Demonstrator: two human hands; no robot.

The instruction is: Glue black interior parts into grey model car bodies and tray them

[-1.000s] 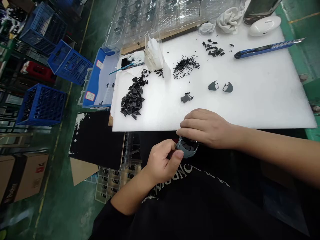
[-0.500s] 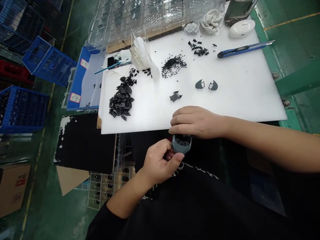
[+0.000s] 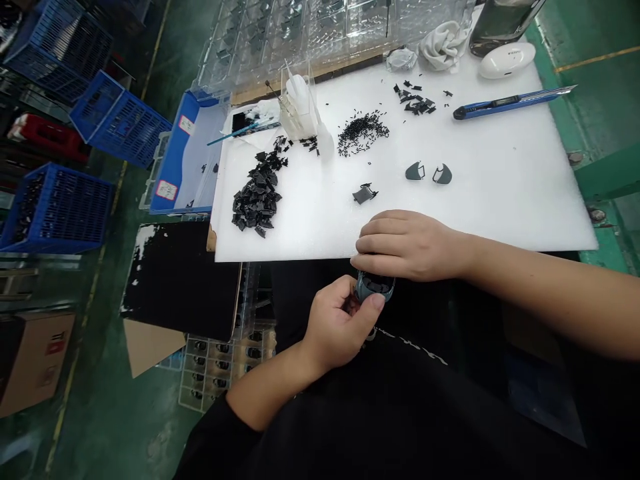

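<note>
You hold a small grey plastic shell just below the near edge of the white foam sheet, in front of your black shirt. Your left hand pinches it between thumb and fingers, while your right hand curls closed over its top edge. On the sheet beyond lie a small dark part, two grey shell pieces, and a heap of black plastic scraps.

The grey shell looks like smooth plastic, perhaps matt — the board is rough white foam.
</note>
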